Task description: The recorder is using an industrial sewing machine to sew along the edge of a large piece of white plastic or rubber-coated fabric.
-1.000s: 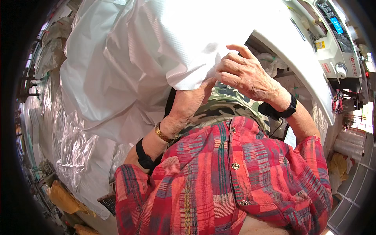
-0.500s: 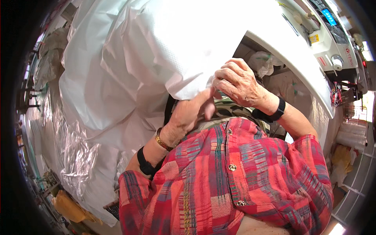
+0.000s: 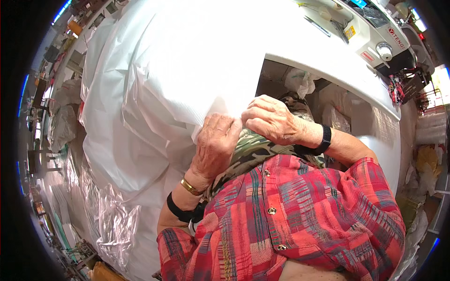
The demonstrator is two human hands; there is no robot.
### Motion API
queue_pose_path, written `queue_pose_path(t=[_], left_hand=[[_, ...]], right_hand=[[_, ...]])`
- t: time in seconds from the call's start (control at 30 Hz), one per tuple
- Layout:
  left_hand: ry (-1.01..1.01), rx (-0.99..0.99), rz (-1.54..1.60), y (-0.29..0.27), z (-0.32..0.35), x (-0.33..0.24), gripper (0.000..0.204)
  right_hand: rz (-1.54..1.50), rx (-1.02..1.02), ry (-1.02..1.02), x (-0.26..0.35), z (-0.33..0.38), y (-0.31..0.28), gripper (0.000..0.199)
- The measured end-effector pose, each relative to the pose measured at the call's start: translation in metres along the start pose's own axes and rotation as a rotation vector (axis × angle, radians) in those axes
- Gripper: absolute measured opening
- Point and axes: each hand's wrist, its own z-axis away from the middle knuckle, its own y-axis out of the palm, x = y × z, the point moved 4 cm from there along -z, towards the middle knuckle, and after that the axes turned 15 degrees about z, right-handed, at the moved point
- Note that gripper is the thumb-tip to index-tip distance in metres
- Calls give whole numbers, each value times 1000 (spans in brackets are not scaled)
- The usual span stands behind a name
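Observation:
A large sheet of white fabric [image 3: 187,61] with a fine dotted texture covers the table and hangs in folds to the left. My left hand [image 3: 216,140] is closed on the sheet's near edge, fingers curled over it. Close beside it, my right hand [image 3: 271,121] pinches the same edge near the corner. The fingertips of both hands almost meet, and the bit of cloth between them is mostly hidden. Both hands are above my lap in camouflage trousers [image 3: 255,147].
A white sewing machine [image 3: 375,42] stands at the far right on the white table [image 3: 347,75]. Dark tweezers or a similar slim tool [image 3: 317,26] lie beside it. Under the table is a white plastic bag [image 3: 300,82]. Shiny clear plastic [image 3: 112,220] lies at the left.
My left hand has turned from underneath so its back faces up, now holding the fabric edge. My right hand has moved slightly left and down. The view has shifted.

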Motion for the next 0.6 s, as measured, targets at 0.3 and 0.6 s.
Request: queue_pose_path(t=[0.3,0.6], left_hand=[[257,253,-96,-4,-16,-9,16],[331,534,-4,-1,-34,-9,13]], right_hand=[[158,312,147,-59,-10,-19,27],[76,372,14,-69,-23,-18,15]])
